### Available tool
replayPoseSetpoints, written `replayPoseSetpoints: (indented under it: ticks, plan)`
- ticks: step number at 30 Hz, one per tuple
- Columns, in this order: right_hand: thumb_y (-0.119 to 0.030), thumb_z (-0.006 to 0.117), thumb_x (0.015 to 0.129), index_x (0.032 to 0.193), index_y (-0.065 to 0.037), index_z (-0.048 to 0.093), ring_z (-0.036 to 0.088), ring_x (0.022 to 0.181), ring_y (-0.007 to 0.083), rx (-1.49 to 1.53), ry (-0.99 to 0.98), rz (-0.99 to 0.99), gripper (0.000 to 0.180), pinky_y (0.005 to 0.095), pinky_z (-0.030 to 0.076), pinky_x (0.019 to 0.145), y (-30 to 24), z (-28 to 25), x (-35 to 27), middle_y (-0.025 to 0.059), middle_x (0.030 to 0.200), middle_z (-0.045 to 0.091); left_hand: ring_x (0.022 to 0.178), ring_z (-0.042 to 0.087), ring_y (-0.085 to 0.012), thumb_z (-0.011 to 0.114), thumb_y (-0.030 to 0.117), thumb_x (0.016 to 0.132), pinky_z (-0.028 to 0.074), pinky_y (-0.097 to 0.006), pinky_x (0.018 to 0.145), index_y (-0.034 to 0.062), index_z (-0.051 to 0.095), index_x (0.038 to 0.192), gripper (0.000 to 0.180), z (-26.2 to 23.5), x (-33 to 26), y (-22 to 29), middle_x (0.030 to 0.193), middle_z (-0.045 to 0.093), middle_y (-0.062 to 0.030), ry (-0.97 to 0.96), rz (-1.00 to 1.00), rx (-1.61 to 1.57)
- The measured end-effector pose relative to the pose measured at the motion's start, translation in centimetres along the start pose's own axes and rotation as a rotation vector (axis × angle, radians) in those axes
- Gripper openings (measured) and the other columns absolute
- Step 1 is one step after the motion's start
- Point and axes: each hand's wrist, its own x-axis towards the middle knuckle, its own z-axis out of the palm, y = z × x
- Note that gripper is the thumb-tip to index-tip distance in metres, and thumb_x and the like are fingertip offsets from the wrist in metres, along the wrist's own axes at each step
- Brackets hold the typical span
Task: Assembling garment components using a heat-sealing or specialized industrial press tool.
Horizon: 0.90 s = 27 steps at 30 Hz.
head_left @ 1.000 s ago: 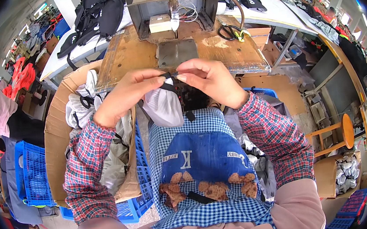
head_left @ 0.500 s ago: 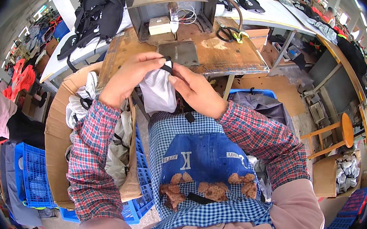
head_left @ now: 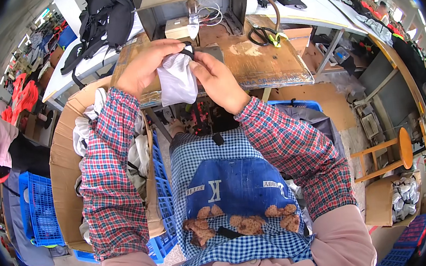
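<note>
A small white fabric pouch (head_left: 177,80) with a black band at its top hangs between my hands, at the front of a worn wooden worktable (head_left: 263,69). My left hand (head_left: 147,67) pinches the black band from the left. From the right, my right hand (head_left: 218,81) grips the same band with thumb and fingers. Just beyond the pouch is a metal plate (head_left: 213,55) on the tabletop, partly hidden by my hands. Above it a machine (head_left: 193,19) with a metal hood and a pale tip stands over the table.
On my left a cardboard box (head_left: 66,183) holds white pouches with black bands. Blue crates (head_left: 40,206) stand beside it. Scissors (head_left: 264,37) with black handles lie on the table's right. A wooden stool (head_left: 404,148) and a box of pouches (head_left: 405,199) are farther right. Black bags (head_left: 110,20) lie on the far-left table.
Both hands have moved forward and up with the pouch, over the table edge and closer to the machine. My grip on the band stays.
</note>
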Motion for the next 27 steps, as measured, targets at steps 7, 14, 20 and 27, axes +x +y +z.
replayPoseSetpoints:
  ticks: [7, 14, 20, 27]
  plan:
    - [-0.022, 0.053, 0.097, 0.122, 0.006, 0.052, 0.063, 0.091, 0.0207, 0.104, 0.003, 0.013, 0.038, 0.0324, 0.049, 0.084, 0.4, -0.4, 0.7, 0.0181, 0.101, 0.065, 0.093, 0.062, -0.0112, 0.064, 0.016, 0.091, 0.049, -0.024, 0.081, -0.0015, 0.062, 0.119, 0.033, -0.2, 0.8, 0.1, 0.105, 0.068, -0.0043, -0.049, 0.015, -0.028]
    - [-0.021, 0.054, 0.097, 0.123, 0.007, 0.051, 0.063, 0.096, 0.0210, 0.046, 0.001, -0.020, 0.038, 0.0317, 0.049, 0.086, -0.1, -0.5, 0.2, 0.0193, 0.106, 0.065, 0.084, 0.063, -0.0112, 0.069, 0.021, 0.087, 0.049, -0.025, 0.077, 0.0017, 0.068, 0.107, 0.027, 0.3, 0.2, 0.0, 0.094, 0.069, -0.0035, -0.040, 0.060, -0.082]
    - [-0.018, 0.059, 0.095, 0.126, 0.007, 0.049, 0.063, 0.103, 0.0181, 0.114, -0.104, 0.044, 0.040, 0.0313, 0.049, 0.090, -2.7, -0.6, -2.0, 0.0167, 0.112, 0.065, 0.088, 0.059, -0.0064, 0.067, 0.025, 0.090, 0.045, -0.021, 0.074, -0.0007, 0.063, 0.116, 0.037, 0.9, -3.4, 1.0, 0.101, 0.067, -0.0007, 0.003, -0.037, 0.117]
    - [-0.014, 0.071, 0.084, 0.127, 0.004, 0.048, 0.066, 0.097, 0.0213, -0.068, -0.157, 0.017, 0.053, 0.0326, 0.053, 0.083, -3.3, -0.7, -4.7, 0.0198, 0.107, 0.066, 0.087, 0.053, -0.0048, 0.060, 0.031, 0.095, 0.043, -0.022, 0.077, -0.0006, 0.065, 0.106, 0.034, 3.3, -7.0, 0.6, 0.091, 0.062, 0.0026, -0.123, 0.143, 0.485]
